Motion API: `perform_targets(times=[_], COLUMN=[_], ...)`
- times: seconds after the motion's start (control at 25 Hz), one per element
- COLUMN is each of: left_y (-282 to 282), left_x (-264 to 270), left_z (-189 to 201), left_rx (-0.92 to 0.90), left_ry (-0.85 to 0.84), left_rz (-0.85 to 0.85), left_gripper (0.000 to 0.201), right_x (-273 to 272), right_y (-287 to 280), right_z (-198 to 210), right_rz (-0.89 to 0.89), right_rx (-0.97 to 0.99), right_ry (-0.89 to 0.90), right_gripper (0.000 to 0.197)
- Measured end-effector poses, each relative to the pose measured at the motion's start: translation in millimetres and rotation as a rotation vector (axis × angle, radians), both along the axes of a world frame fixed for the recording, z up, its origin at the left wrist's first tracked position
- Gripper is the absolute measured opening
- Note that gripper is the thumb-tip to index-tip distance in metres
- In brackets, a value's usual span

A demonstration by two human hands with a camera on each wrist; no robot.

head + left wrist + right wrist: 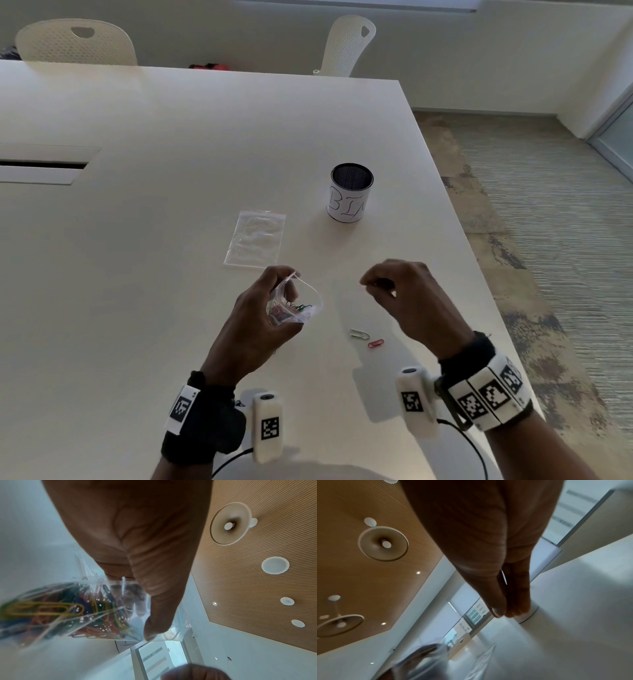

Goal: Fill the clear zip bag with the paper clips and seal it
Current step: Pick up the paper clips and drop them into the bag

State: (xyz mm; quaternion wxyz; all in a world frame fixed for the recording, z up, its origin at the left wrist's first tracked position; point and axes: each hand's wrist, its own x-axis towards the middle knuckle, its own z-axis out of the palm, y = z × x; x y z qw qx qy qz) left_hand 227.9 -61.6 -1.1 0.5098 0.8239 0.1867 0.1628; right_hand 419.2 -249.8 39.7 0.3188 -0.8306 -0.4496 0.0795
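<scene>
Table (pixel 171 308) bare; right hand (pixel 407 298) hides any pinched clip.

White table (pixel 154 274): broad bare surface to the left and far side, open to a hand. Obstacles on it: mesh cup (pixel 351 193) upright toward the far right; flat spare zip bag (pixel 255 238) just left of the cup, well apart from it; silver paper clip (pixel 359 333) and red paper clip (pixel 375 343) lying close together on the near side, in the gap between the two raised hands. Recessed slot (pixel 41 166) at far left. Table edge close on the right.
</scene>
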Motion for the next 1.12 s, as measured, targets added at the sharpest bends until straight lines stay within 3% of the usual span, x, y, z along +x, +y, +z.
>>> perform_targets(times=[0.24,0.4,0.68,0.76,0.96,1.12], left_y=[0,1,2,1,0,0], left_x=[3,3,4,4,4,2], left_z=[-1,-3,-5,-3,-1,1], left_rx=[-0.003,-0.003,-0.008,-0.010,-0.007,0.020], left_ry=[-0.006,0.003,0.003,-0.003,-0.016,-0.012], left_rz=[-0.007,-0.011,-0.023,-0.022,-0.018,-0.022], left_gripper=[0.054,0.056,0.058,0.057,0.054,0.055], right_x=[-8,-26,-41,-40,-47,-63], right_y=[-34,-35,-33,-30,-3,26], right_z=[-25,-34,-25,-19,3,12], right_rz=[0.083,0.024,0.079,0.057,-0.054,0.013], right_rx=[-0.364,-0.406,-0.519,-0.414,0.133,0.311], right_ry=[0.075,0.080,0.022,0.052,0.168,0.180], right_gripper=[0.020,0.004,0.012,0.012,0.011,0.007])
